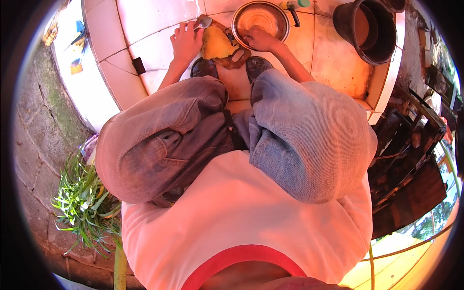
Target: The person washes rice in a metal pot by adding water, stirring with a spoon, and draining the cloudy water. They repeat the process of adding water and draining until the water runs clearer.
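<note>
My left hand [185, 44] rests with its fingers apart over the tiles at the left of a brown board [245, 58]. The bowl of a metal spoon [205, 23] shows beside its index finger and thumb; whether they grip the handle is unclear. A yellow sponge-like piece [215, 42] lies on the board, with a pale oblong piece like soap [238, 55] near it. My right hand [261, 39] reaches over the near rim of a round metal pan [259, 14] with black handles. Its fingers bend inside the pan, and what they hold is hidden.
A dark bucket [342, 20] stands at the right on the tiled floor [159, 18]. Behind the pan lies a bottle with a green cap [303, 3]. A dark square opening [138, 66] sits at the left. My shoes [204, 68] flank the board; green leafy plants [85, 203] grow at left.
</note>
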A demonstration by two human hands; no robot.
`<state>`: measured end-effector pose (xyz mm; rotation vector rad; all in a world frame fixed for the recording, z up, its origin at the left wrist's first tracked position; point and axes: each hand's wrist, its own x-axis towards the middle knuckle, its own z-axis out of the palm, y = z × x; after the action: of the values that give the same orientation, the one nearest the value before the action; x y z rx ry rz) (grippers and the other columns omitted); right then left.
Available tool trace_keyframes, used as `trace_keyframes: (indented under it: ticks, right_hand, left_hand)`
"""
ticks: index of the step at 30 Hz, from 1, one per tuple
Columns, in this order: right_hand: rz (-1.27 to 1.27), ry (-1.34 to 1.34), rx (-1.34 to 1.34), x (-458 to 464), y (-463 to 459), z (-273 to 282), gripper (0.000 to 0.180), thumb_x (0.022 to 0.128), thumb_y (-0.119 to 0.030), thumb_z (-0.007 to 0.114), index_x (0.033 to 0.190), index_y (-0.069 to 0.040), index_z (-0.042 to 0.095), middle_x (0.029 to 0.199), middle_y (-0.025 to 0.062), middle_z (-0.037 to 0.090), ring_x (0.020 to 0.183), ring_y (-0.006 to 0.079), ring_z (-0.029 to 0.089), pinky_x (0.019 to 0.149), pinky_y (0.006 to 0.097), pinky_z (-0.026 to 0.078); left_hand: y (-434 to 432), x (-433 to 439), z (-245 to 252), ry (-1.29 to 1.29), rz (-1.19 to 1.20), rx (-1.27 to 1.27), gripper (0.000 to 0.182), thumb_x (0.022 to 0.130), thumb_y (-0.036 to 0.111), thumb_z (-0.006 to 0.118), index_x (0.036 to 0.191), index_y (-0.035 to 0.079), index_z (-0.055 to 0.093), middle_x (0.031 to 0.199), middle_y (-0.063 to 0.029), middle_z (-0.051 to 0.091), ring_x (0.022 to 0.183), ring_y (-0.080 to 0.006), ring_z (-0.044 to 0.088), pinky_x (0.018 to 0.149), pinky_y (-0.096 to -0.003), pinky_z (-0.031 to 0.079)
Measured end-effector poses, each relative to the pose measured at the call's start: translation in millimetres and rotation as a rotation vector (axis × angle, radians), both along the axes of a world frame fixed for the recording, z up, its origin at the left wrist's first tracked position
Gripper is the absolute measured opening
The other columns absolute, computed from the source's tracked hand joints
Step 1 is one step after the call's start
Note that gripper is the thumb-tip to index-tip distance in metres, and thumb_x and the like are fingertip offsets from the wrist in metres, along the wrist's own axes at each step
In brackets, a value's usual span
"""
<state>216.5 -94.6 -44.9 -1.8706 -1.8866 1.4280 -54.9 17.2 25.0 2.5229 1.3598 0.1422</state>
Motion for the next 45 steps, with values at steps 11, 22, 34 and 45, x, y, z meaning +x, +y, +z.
trace_keyframes:
  ticks: [11, 22, 34, 45]
  right_hand:
    - [-0.15, 0.087, 0.11, -16, 4, -3, 0.064, 0.102, -0.029, 0.046, 0.16, -0.01, 0.028, 0.114, 0.0291, 0.069, 0.111, 0.046, 0.064, 0.097, 0.0512, 0.05]
    - [0.115, 0.113, 0.089, 14, -3, 14, 0.035, 0.092, -0.014, 0.051, 0.118, 0.0, 0.07, 0.101, 0.0309, 0.069, 0.099, 0.0456, 0.067, 0.09, 0.0493, 0.052]
    - [0.162, -0.048, 0.038, 7, -11, -5, 0.036, 0.09, -0.011, 0.052, 0.122, -0.006, 0.069, 0.101, 0.027, 0.07, 0.096, 0.0428, 0.068, 0.088, 0.0508, 0.053]
    - [-0.017, 0.061, 0.182, 8, -8, -6, 0.055, 0.091, -0.012, 0.05, 0.145, -0.013, 0.05, 0.111, 0.0255, 0.067, 0.109, 0.044, 0.063, 0.096, 0.0507, 0.05]
  left_hand:
    - [-10, 59, 16, -0.45, 0.051, -1.277, 0.04, 0.109, 0.039, 0.05, 0.115, 0.0, 0.056, 0.1, -0.013, 0.072, 0.086, -0.0203, 0.074, 0.073, -0.0325, 0.058]
    - [-13, 59, 4, -0.568, 0.043, -1.341, 0.034, 0.113, 0.031, 0.042, 0.116, -0.002, 0.052, 0.108, -0.0157, 0.07, 0.099, -0.0249, 0.075, 0.083, -0.0351, 0.061]
    - [-11, 60, 3, -0.535, 0.032, -1.281, 0.036, 0.113, 0.034, 0.04, 0.122, 0.0, 0.049, 0.113, -0.0138, 0.069, 0.101, -0.0231, 0.075, 0.084, -0.0332, 0.059]
    - [-14, 59, 3, -0.497, 0.034, -1.257, 0.035, 0.112, 0.038, 0.039, 0.125, 0.007, 0.05, 0.12, -0.008, 0.067, 0.103, -0.0184, 0.073, 0.084, -0.0307, 0.054]
